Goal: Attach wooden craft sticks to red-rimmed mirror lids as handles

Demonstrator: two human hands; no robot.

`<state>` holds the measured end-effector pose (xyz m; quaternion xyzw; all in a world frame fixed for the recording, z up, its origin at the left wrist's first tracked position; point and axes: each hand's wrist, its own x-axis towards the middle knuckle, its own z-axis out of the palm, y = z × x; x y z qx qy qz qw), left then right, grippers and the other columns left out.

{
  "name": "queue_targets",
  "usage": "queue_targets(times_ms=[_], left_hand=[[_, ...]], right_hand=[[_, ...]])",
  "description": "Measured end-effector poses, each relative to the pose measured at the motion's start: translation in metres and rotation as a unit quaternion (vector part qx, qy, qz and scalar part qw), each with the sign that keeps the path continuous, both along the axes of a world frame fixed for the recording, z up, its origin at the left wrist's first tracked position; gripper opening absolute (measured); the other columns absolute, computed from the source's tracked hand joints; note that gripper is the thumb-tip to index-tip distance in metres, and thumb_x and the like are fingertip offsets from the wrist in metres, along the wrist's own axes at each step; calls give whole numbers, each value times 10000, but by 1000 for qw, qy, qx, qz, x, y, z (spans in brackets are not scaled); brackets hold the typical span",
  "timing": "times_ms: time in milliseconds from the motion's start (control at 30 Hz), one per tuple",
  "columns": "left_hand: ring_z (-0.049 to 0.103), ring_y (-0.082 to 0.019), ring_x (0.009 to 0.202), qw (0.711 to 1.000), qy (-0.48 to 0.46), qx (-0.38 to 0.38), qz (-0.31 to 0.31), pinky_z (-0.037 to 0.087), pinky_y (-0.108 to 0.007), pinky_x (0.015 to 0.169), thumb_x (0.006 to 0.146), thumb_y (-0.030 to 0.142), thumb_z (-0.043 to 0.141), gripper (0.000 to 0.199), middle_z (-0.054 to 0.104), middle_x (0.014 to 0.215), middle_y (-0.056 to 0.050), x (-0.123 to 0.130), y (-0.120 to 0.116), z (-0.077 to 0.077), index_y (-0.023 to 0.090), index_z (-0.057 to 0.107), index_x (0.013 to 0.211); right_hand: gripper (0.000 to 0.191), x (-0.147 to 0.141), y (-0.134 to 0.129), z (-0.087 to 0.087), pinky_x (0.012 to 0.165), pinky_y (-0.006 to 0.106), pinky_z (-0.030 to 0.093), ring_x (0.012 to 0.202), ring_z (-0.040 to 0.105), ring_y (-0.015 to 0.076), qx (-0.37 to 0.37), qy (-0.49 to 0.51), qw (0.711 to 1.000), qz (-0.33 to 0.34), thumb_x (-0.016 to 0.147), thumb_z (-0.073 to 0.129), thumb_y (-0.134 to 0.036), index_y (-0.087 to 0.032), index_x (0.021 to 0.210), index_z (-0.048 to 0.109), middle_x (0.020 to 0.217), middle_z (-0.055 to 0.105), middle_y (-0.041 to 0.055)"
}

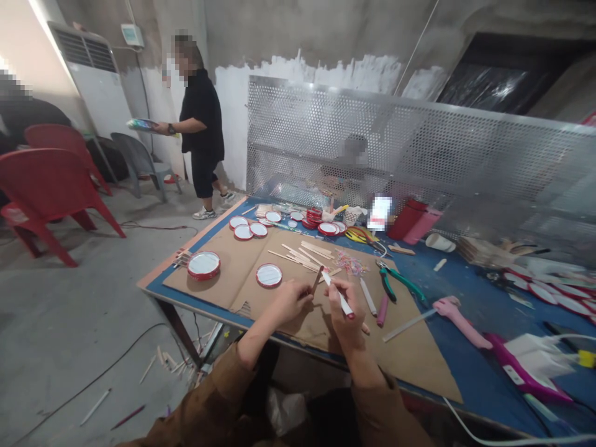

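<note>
My left hand (295, 302) pinches a brown-coloured flat wooden stick (318, 280), tilted upward over the cardboard. A white marker (341, 298) with a red end is gripped in my right hand (348, 313), its tip at or very near the stick's upper end. Beyond my hands lie several plain wooden sticks (298, 256) and a tangle of thin pink and white strands (351, 262). Left of them a round, red-rimmed white disc (269, 275) rests on the cardboard, and a thicker stack of such discs (203, 266) sits farther left.
Right of my hands are another white marker (367, 297), a pink cap-like piece (382, 310), green-handled pliers (386, 282) and a pink glue gun (460, 320). A lit phone (379, 214) stands near the perforated metal panel (307, 124). A person (202, 118) stands beyond the table's left side.
</note>
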<state>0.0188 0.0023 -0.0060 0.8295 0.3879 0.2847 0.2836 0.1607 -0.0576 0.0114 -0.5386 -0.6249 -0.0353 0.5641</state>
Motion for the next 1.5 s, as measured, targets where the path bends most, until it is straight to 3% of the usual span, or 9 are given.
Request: queue_targets(times_ms=[333,1500], left_hand=[[513,-153,741,1000,6,-2,0,352,-238,670,811,202,540,118,609,745,-20,0,0,0,165,613,727],[511,-148,734,1000,-3,-12,0,355,-237,668,809,207,536,118,600,733,-14,0,1,-2,165,612,730]], right_hand=[[117,3,4,-9,698,318,509,728,610,169,-5,30,1000,8,883,499,-286,-196,915,567,788,621,27],[102,0,2,-2,649,299,495,700,612,168,0,2,1000,-2,875,502,-270,-204,876,579,753,634,23]])
